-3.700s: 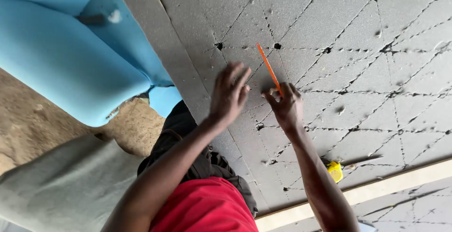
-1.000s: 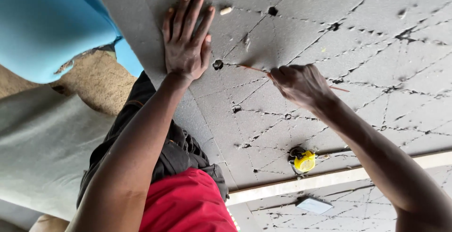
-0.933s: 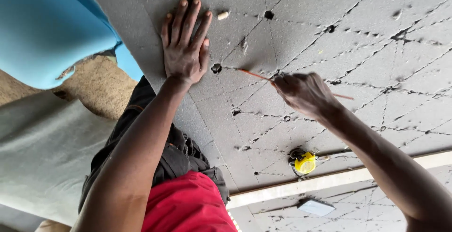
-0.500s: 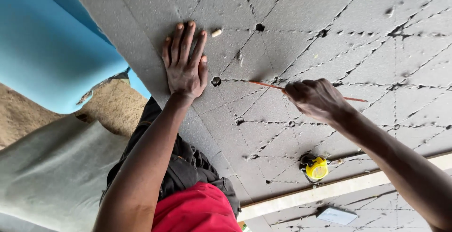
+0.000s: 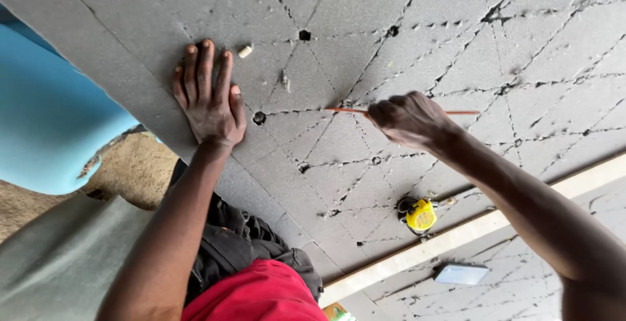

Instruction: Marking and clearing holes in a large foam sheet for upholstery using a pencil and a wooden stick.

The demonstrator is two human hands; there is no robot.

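Grey foam board point(image 5: 365, 28), scored with crossing lines, bears one yellow tape measure point(image 5: 420, 215), one pale wooden strip point(image 5: 456, 236) and one small grey slab point(image 5: 460, 273). Left hand point(image 5: 210, 102) lies flat, fingers spread; right hand point(image 5: 407, 119) fingers pinch one thin orange pencil point(image 5: 345, 110).

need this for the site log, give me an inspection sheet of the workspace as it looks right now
surface: grey foam board, scored with crossing lines and punched with small holes.
job's things: orange pencil lying along a scored line, tip toward the left hand.
clutter: yellow tape measure on the board; pale wooden strip beside it; small flat white object past the strip; small pale plug near the fingertips.
grippers: left hand flat on the board, fingers spread; right hand closed around the pencil.
cables: nothing seen.
surroundings: blue roll at left, grey sheet below it, brown ground between.
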